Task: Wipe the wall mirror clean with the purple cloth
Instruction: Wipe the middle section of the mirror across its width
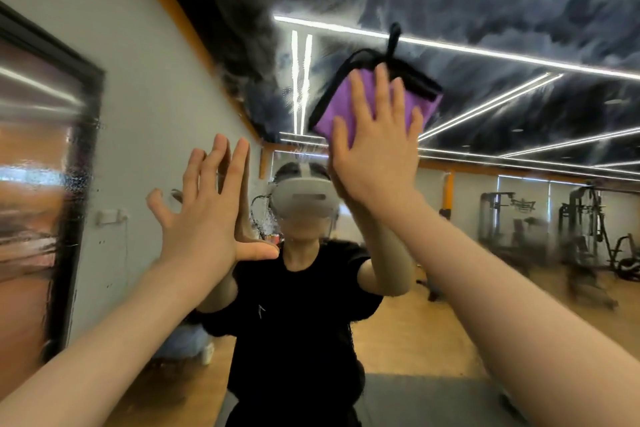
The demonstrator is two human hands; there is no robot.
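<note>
Our left hand [204, 215] rests flat on the mirror [485, 270], fingers straight and spread. Higher up, our right hand [375, 149] presses the cloth [332, 113] against the glass with straight fingers, gripping nothing.

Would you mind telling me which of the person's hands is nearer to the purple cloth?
Right. The right hand presses flat on the purple cloth against the mirror; the left hand is open, lower and to the left, apart from it.
</note>
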